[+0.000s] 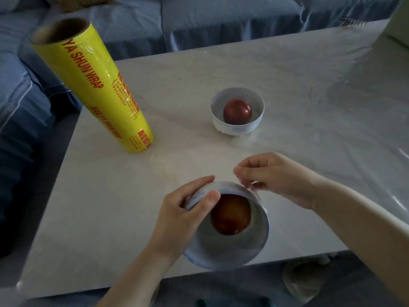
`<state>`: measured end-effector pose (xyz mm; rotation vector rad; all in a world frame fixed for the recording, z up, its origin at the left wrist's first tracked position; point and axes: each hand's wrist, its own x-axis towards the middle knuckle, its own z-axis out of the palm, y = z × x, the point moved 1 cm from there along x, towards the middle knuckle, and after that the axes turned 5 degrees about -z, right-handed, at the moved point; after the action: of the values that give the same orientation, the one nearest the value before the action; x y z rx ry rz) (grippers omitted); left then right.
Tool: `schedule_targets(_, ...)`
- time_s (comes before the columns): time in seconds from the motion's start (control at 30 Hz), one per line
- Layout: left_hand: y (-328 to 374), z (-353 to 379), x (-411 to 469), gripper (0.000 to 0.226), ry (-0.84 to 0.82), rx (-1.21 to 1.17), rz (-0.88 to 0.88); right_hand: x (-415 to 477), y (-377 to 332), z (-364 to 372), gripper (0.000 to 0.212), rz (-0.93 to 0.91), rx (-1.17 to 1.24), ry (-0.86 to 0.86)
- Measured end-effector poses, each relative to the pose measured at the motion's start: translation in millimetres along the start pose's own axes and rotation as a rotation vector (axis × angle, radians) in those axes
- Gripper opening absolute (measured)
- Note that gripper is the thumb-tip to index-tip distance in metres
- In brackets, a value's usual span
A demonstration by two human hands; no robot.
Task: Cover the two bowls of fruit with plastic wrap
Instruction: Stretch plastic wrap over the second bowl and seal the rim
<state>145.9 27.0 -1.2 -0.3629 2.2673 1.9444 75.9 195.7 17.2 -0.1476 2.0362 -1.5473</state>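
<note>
A white bowl with a red fruit in it is at the table's near edge, tilted toward me, with clear plastic wrap stretched over its mouth. My left hand grips its far-left rim, thumb on the film. My right hand pinches the wrap's loose edge at the far rim. A second white bowl with a red fruit stands farther back in the middle of the table, also under film. An upright yellow roll of plastic wrap stands at the left.
The white marble table carries everything; a large clear sheet lies over its right side. A sofa under blue cloth runs behind and to the left. A white bin sits on the floor below the near edge.
</note>
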Motion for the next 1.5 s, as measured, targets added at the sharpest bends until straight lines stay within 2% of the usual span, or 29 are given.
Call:
schedule_targets(0.1,-1,-1,0,0.039,0.001,-0.019,-0.015,-1,-4,-2,0.013,-0.016,0.323,-0.029)
schedule_targets(0.17,1,-2,1,0.040,-0.019,0.006,-0.014,0,-3,0,0.012,-0.040,0.374,0.026)
schedule_targets(0.33,5,-2,5,0.016,-0.077,0.032,0.018,3,0,12,0.015,-0.220,0.164,0.191)
schedule_targets(0.47,2,-4,6,0.018,-0.066,-0.011,0.066,5,-2,15,0.014,-0.287,-0.056,0.224)
schedule_targets(0.57,-1,-6,4,0.032,-0.050,-0.034,0.118,7,-3,19,0.015,-0.223,-0.056,0.166)
schedule_targets(0.8,-8,-7,4,0.033,-0.016,-0.070,0.138,12,-1,21,0.022,-0.023,-0.083,0.059)
schedule_targets(0.9,-12,-8,6,0.035,0.009,-0.089,0.124,16,0,20,0.032,0.045,-0.167,0.045)
schedule_targets(1.0,-13,-9,6,0.035,0.013,-0.079,0.130,19,6,20,0.044,0.161,-0.225,-0.065)
schedule_targets(1.07,-13,-8,5,0.034,-0.006,-0.062,0.141,19,8,18,0.037,0.198,-0.232,-0.106)
schedule_targets(1.1,-12,-7,5,0.033,-0.013,-0.058,0.145,19,9,17,0.028,0.188,-0.230,-0.088)
schedule_targets(1.17,-12,-8,7,0.033,0.002,-0.072,0.146,18,14,14,0.009,0.088,-0.180,0.070)
schedule_targets(1.23,-12,-11,11,0.030,0.049,-0.116,0.127,10,17,11,0.008,-0.091,-0.080,0.314)
schedule_targets(1.27,-12,-13,13,0.029,0.070,-0.132,0.115,4,17,9,0.009,-0.194,-0.003,0.381)
schedule_targets(1.3,-12,-15,15,0.029,0.077,-0.139,0.102,-4,16,8,0.010,-0.282,0.065,0.375)
schedule_targets(1.37,-10,-16,17,0.029,0.065,-0.115,0.094,-17,10,11,0.022,-0.406,0.043,0.208)
schedule_targets(1.43,-8,-15,18,0.029,0.066,-0.083,0.091,-21,8,17,0.039,-0.435,-0.211,0.028)
schedule_targets(1.5,-6,-14,16,0.032,0.058,-0.061,0.081,-17,6,20,0.048,-0.422,-0.338,-0.033)
